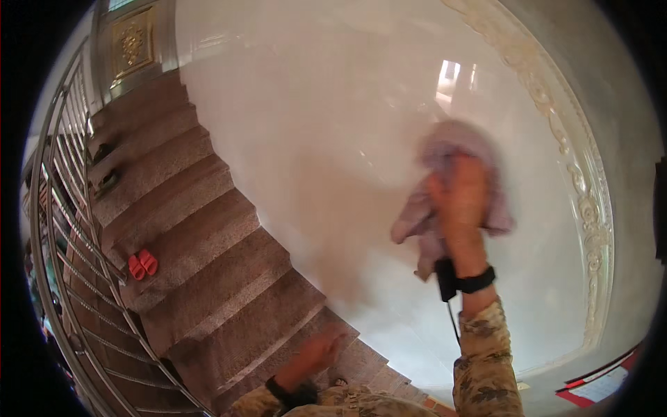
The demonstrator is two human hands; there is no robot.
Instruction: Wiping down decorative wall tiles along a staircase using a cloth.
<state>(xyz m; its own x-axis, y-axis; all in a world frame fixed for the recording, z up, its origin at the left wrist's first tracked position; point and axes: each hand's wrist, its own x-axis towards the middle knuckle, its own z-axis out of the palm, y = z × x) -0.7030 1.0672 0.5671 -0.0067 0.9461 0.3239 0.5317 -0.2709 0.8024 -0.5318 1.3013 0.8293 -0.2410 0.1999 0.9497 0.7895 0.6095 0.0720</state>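
My right hand [462, 200] presses a pale purple cloth [458, 136] against a glossy, light wall panel [323, 125]. Motion blurs both the hand and the cloth, and the cloth's loose corners hang below the palm. A black strap with a small device [446, 280] sits on that wrist, a thin cable running down from it. Low in the view, over the stair steps, my left hand [320, 352] appears blurred and has no visible object in it; how its fingers are set is unclear. Both sleeves are camouflage-patterned.
Speckled brown stone stairs [208, 260] run along the wall. A metal railing [78, 323] borders their left side. Red slippers [142, 264] and dark shoes [108, 181] lie on steps. Ornate moulding [591, 229] frames the panel; a red item with paper [599, 383] is lower right.
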